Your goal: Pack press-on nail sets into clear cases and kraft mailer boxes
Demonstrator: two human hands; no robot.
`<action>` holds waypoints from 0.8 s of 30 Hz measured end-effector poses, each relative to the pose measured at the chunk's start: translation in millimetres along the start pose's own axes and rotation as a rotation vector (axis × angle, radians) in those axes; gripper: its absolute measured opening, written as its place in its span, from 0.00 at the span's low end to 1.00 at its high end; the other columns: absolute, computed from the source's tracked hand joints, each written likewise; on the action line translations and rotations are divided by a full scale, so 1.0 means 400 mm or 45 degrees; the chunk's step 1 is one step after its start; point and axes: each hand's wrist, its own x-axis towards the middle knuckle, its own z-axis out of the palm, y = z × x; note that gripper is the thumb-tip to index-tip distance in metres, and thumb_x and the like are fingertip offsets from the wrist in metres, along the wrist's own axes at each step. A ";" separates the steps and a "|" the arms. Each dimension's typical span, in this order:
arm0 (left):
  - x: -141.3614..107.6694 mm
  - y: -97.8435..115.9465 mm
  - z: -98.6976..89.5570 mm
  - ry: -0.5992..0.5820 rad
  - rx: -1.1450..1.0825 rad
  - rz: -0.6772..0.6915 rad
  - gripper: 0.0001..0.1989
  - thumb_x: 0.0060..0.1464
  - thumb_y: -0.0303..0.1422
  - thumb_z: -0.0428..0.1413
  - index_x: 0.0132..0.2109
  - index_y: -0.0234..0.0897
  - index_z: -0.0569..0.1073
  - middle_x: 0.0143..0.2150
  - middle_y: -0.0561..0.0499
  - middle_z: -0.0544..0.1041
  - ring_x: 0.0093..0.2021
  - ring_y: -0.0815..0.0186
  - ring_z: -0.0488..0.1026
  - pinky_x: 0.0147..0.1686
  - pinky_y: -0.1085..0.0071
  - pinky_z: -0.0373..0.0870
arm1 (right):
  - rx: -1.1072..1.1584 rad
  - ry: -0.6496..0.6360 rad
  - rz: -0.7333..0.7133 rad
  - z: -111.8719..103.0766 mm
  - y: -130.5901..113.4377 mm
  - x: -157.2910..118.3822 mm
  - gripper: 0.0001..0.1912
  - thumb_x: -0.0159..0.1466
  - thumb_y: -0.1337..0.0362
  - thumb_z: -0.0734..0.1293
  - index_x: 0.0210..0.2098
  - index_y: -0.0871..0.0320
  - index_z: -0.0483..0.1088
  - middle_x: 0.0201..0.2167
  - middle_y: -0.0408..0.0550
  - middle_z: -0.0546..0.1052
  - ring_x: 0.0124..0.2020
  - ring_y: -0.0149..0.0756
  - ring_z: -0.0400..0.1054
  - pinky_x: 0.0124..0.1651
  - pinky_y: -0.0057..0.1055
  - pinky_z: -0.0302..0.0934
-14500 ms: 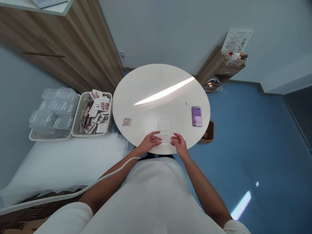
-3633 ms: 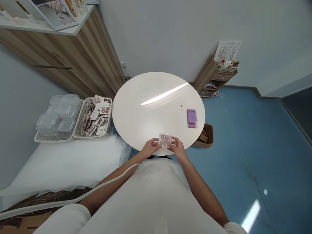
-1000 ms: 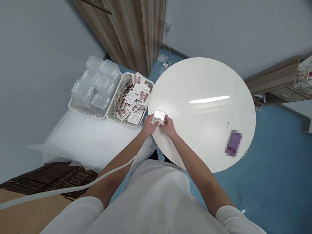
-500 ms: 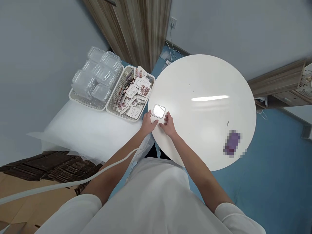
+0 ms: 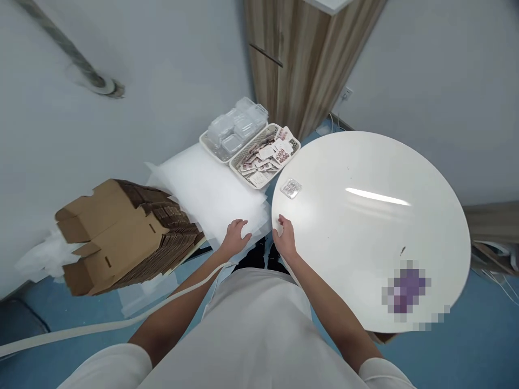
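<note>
A small clear plastic case (image 5: 291, 188) lies flat near the left edge of the round white table (image 5: 365, 162), apart from both hands. My left hand (image 5: 235, 237) is empty, fingers apart, over the near edge of a stack of thin white foam sheets (image 5: 214, 183). My right hand (image 5: 286, 236) holds nothing; its fingers are loosely curved and parted above the table's left edge, below the case.
Behind the sheets stand a basket (image 5: 255, 183) of printed cards and a basket (image 5: 205, 143) of clear plastic boxes. Flattened cardboard boxes (image 5: 117, 227) are piled at left. A blurred purple object (image 5: 409, 289) lies on the table. A white cable (image 5: 121, 322) crosses my left arm.
Both hands have come away from the clear case, which stays on the table. My left hand has moved over to the foam sheets. The view has turned left, bringing the cardboard pile into sight.
</note>
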 end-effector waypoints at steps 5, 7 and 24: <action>-0.030 -0.073 -0.054 0.107 0.104 -0.092 0.25 0.48 0.42 0.51 0.52 0.36 0.63 0.57 0.38 0.57 0.59 0.47 0.50 0.53 0.51 0.52 | -0.099 -0.404 -0.074 0.064 -0.037 0.048 0.23 0.54 0.65 0.60 0.50 0.55 0.62 0.45 0.49 0.67 0.48 0.39 0.60 0.52 0.39 0.54; -0.021 -0.091 -0.076 0.170 0.103 -0.092 0.25 0.47 0.41 0.52 0.52 0.35 0.63 0.58 0.38 0.57 0.59 0.48 0.49 0.54 0.52 0.50 | -0.155 -0.473 -0.086 0.093 -0.049 0.079 0.21 0.53 0.65 0.61 0.48 0.55 0.64 0.45 0.49 0.67 0.49 0.40 0.60 0.53 0.39 0.53; 0.050 -0.164 -0.145 -0.042 0.282 -0.228 0.36 0.48 0.33 0.51 0.60 0.23 0.46 0.61 0.30 0.51 0.62 0.48 0.43 0.56 0.58 0.45 | -1.001 -0.784 -0.168 0.402 -0.198 0.281 0.34 0.59 0.60 0.58 0.61 0.62 0.41 0.64 0.54 0.38 0.64 0.45 0.30 0.59 0.41 0.41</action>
